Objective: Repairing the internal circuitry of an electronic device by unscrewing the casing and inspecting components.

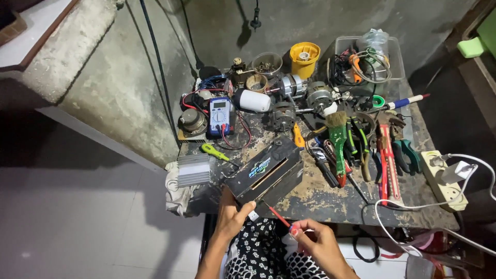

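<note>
While left hand (231,217) steadies black box (266,175) at counter (330,199) near edge, right hand (316,240) at 5 o'clock pinches red screwdriver (278,216), tip angled toward box's near corner. Multimeter (220,116) at 11 o'clock, pliers (405,155) at 2 o'clock, within reach.

Tool-strewn workbench (320,199) with multimeter (220,115)

Black rectangular electronics box (267,174) tilted at workbench (330,199) front edge, left of centre; red-handled screwdriver (279,217) angled against its near end.
</note>
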